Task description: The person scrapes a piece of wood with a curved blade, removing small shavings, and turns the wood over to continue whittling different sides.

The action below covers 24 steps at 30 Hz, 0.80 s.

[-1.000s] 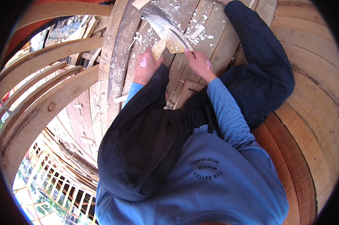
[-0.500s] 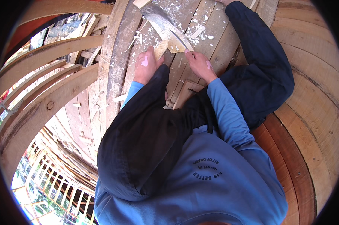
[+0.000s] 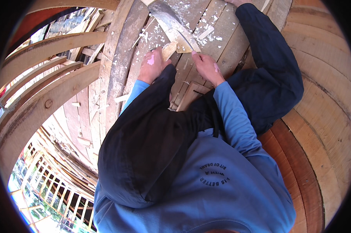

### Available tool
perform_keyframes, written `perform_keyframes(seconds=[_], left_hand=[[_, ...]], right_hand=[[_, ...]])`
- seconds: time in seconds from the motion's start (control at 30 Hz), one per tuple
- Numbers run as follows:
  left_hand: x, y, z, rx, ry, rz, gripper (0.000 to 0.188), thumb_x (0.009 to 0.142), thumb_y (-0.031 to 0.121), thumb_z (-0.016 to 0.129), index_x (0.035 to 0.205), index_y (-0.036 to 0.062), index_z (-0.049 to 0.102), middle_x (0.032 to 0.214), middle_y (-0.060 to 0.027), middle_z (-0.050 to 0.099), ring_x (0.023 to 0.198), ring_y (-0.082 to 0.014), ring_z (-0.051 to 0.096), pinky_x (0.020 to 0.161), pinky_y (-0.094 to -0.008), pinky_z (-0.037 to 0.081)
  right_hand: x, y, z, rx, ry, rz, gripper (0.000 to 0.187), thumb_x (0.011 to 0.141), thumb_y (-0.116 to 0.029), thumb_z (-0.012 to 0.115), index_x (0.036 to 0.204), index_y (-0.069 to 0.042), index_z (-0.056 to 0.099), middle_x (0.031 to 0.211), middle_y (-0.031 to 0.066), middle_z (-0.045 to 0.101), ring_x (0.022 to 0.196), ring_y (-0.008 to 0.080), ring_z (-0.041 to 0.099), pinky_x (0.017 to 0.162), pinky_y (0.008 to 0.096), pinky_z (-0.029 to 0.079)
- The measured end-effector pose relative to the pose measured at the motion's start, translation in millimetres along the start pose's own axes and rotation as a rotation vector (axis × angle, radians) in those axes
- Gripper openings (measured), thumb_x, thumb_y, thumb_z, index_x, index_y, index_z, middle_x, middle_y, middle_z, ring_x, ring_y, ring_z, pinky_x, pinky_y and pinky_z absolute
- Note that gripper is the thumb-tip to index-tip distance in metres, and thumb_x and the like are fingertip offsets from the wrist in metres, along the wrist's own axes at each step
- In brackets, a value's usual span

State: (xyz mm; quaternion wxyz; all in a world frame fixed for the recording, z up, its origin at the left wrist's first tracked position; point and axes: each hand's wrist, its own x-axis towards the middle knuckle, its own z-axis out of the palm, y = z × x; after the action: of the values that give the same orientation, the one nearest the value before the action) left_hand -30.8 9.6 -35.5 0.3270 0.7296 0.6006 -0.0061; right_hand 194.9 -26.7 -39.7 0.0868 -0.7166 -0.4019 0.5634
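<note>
My left hand (image 3: 152, 65) is closed around the near end of a short, pale piece of wood (image 3: 169, 50). Just right of it, the fingers of my right hand (image 3: 207, 68) pinch the near end of a narrow dark tool (image 3: 188, 38), its exact kind unclear. Under that tool lies a broad, flat, grey blade-like piece (image 3: 165, 16) with a tan near end, angled away to the upper left. White wood shavings (image 3: 210, 37) are scattered around both hands on the planks (image 3: 228, 42).
My bent right leg (image 3: 274, 77) rests on the right, with a bare foot (image 3: 238, 2) at the top edge. A small board (image 3: 189, 95) lies between my legs. Curved timber ribs (image 3: 47, 103) rise on the left, and a curved plank wall (image 3: 323, 73) bounds the right.
The whole view has shifted slightly. The pale wood in my left hand sits a little further right and higher; both hands keep their hold.
</note>
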Motion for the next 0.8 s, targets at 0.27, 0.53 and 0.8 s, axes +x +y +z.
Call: perform_keyframes(seconds=[0.27, 0.53, 0.8], left_hand=[[16.7, -20.4, 23.7, 0.019, -0.114, -0.073, 0.056, 0.083, 0.048, 0.063, 0.116, 0.0029, 0.064, 0.112, -0.0282, 0.064, 0.111, -0.0471, 0.057, 0.101, -0.0509, 0.041], [27.4, -2.0, 16.8, -0.08, -0.301, -0.169, 0.044, 0.078, 0.043, 0.063, 0.109, 0.0118, 0.071, 0.118, -0.0249, 0.062, 0.12, -0.0478, 0.05, 0.103, -0.0578, 0.034], [42.1, 0.8, 15.7, -0.167, -0.399, -0.132, 0.042, 0.076, 0.042, 0.06, 0.096, 0.0059, 0.071, 0.097, -0.0222, 0.069, 0.101, -0.0429, 0.062, 0.096, -0.0565, 0.037]], right_hand=[[-12.2, -5.7, -6.9, -0.166, -0.002, -0.046, 0.065, 0.101, -0.051, 0.043, 0.09, 0.008, 0.068, 0.091, 0.0318, 0.067, 0.093, 0.047, 0.065, 0.087, 0.0501, 0.048], [-16.0, -2.2, -15.8, -0.295, -0.018, 0.01, 0.07, 0.102, -0.051, 0.039, 0.095, 0.012, 0.069, 0.102, 0.037, 0.064, 0.106, 0.0508, 0.062, 0.097, 0.0514, 0.046], [-9.9, 3.9, -20.2, -0.364, -0.026, 0.001, 0.07, 0.102, -0.05, 0.038, 0.099, 0.013, 0.068, 0.106, 0.0377, 0.063, 0.108, 0.0506, 0.061, 0.098, 0.0499, 0.045]])
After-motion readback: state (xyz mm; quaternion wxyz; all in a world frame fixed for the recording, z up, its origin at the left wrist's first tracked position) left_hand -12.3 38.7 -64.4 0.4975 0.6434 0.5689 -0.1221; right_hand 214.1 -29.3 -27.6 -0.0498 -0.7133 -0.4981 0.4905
